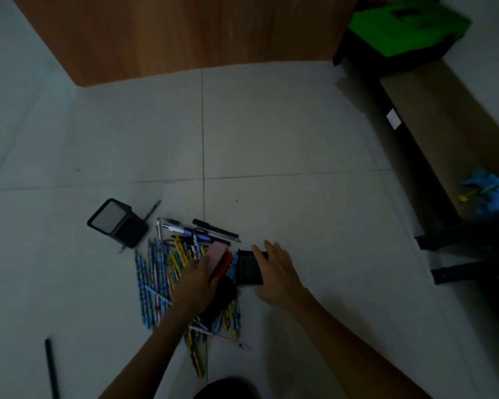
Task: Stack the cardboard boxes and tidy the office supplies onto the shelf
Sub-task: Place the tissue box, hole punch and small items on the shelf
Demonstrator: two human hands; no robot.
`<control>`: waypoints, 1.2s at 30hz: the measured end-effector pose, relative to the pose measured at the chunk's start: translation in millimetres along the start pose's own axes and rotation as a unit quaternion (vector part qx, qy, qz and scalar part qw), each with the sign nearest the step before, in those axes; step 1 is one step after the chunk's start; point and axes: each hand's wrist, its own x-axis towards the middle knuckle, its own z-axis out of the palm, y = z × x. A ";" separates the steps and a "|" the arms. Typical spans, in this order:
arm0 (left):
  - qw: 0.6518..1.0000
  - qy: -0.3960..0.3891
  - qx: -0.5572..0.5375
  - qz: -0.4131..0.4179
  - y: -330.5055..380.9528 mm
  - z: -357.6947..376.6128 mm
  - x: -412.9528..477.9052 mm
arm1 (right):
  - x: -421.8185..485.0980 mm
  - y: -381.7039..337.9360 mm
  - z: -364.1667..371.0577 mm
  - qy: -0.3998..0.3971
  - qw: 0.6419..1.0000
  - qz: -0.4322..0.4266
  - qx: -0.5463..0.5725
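A heap of patterned pencils (pixel 156 272) and several pens (pixel 208 228) lies on the tiled floor. My left hand (pixel 198 283) holds a pink and red block (pixel 219 259) over the heap. My right hand (pixel 274 269) grips a black mesh pen holder (pixel 247 269) lying on its side just right of the heap. A second black pen holder (pixel 117 223) lies tipped over at the heap's upper left. A flat cardboard box (pixel 444 133) rests on the low black shelf (pixel 409 156) at the right.
A green-topped box (pixel 406 27) sits at the shelf's far end, and a blue object (pixel 493 191) on its near part. A wooden panel (pixel 185 33) stands behind. A dark stick (pixel 51 367) lies at the lower left of the floor.
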 end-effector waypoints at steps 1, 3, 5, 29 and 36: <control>1.000 0.006 0.003 -0.002 -0.5 1.3 2.9 | -1.1 -2.7 3.4 0.009 1.000 -0.011 -0.007; 1.000 0.010 0.010 -0.005 -0.4 1.9 7.6 | -6.2 -7.7 13.9 0.050 0.998 -0.038 0.010; 1.000 0.003 0.006 -0.008 -0.6 1.5 12.1 | -12.6 -10.3 25.2 0.112 0.991 -0.068 0.016; 0.843 0.022 -0.504 -0.187 -72.9 -54.9 -77.4 | 3.4 -87.2 48.7 0.064 0.961 -0.207 -0.171; 0.841 0.013 -0.505 -0.192 -71.1 -51.9 -104.7 | -9.1 -83.2 36.5 -0.030 0.988 -0.128 -0.084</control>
